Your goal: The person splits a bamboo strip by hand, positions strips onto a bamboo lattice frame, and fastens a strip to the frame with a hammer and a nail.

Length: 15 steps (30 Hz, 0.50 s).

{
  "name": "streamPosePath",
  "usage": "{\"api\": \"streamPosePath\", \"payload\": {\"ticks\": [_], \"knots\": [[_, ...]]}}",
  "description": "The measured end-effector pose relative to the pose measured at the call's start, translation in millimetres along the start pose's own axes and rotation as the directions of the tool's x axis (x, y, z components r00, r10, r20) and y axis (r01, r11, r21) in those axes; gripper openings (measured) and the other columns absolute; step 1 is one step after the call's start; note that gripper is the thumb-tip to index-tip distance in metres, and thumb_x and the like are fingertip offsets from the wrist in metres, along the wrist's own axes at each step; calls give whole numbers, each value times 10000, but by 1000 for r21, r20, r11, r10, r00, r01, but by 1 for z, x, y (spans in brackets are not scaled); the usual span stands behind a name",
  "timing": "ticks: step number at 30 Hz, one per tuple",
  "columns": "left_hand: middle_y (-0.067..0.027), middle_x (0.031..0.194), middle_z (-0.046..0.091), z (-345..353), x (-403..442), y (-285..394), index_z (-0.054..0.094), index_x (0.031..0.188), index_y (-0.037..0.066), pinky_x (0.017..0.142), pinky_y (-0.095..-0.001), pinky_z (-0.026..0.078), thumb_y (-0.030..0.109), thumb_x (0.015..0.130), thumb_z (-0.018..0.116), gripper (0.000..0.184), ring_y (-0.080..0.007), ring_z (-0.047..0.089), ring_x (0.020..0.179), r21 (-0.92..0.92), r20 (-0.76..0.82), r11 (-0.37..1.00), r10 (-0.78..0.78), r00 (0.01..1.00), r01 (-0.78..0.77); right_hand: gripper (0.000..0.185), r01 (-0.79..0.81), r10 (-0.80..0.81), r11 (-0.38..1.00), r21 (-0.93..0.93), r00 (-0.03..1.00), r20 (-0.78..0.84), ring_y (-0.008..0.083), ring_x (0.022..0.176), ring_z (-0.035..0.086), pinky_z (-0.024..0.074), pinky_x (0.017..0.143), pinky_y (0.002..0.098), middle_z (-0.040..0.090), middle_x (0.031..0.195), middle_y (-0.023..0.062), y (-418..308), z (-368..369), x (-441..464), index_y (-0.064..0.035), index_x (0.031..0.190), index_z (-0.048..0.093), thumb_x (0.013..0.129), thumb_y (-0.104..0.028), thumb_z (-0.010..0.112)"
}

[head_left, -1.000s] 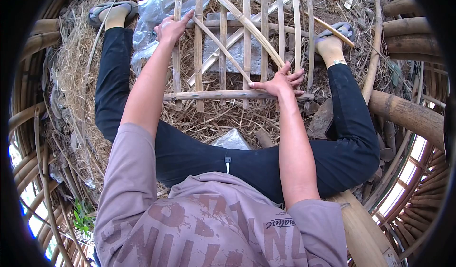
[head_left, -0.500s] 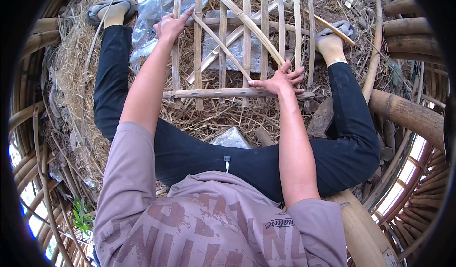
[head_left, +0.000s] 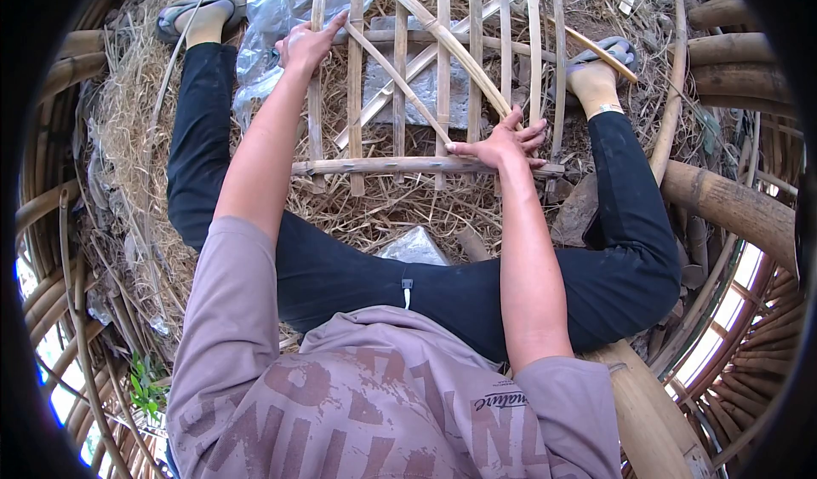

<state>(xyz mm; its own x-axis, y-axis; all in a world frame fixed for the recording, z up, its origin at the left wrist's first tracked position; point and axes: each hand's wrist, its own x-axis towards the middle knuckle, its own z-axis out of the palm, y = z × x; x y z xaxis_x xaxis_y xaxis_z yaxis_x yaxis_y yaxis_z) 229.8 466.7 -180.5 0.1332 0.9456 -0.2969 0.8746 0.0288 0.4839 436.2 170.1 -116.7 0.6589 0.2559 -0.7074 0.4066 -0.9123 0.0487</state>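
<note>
A bamboo lattice panel (head_left: 374, 166) of upright slats and crossbars lies on the ground between my legs. My left hand (head_left: 305, 46) is closed around its outer left slat (head_left: 316, 130), with the index finger stretched to the upper end of a short diagonal bamboo strip (head_left: 396, 79). At that strip's lower end rests the thumb of my right hand (head_left: 500, 149). The right hand's fingers are spread over the panel's lower right part, touching the bottom end of a long diagonal bamboo strip (head_left: 451, 43). Its palm is hidden.
Under the panel are dry straw (head_left: 340, 215) and a grey slab (head_left: 459, 96). Clear plastic sheeting (head_left: 259, 53) lies at the upper left. A loose bamboo stick (head_left: 596, 49) crosses near my right foot. Thick bamboo poles (head_left: 732, 206) stand to the right, and curved bamboo walls surround me.
</note>
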Motion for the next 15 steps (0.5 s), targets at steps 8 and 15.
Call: {"api": "streamPosePath", "payload": {"ticks": [8, 15], "knots": [[-133, 935, 745, 2, 0, 0, 772, 1036, 94, 1122, -462, 346, 903, 713, 562, 896, -384, 550, 1242, 21, -15, 1000, -14, 1000, 15, 1665, 3, -3, 1000, 7, 1000, -9, 509, 1504, -146, 28, 1125, 771, -217, 1574, 393, 1, 2, 2, -100, 1608, -103, 438, -692, 923], [-136, 946, 745, -3, -1, 2, 772, 1055, 95, 1124, -459, 345, 902, 712, 566, 901, -387, 552, 1240, 1, 32, 1000, -17, 999, 17, 1658, 4, -4, 1000, 6, 1000, -2, 513, 1500, -158, 30, 1125, 769, -227, 1568, 397, 1, 1, 1, -100, 1607, -107, 448, -689, 923]]}}
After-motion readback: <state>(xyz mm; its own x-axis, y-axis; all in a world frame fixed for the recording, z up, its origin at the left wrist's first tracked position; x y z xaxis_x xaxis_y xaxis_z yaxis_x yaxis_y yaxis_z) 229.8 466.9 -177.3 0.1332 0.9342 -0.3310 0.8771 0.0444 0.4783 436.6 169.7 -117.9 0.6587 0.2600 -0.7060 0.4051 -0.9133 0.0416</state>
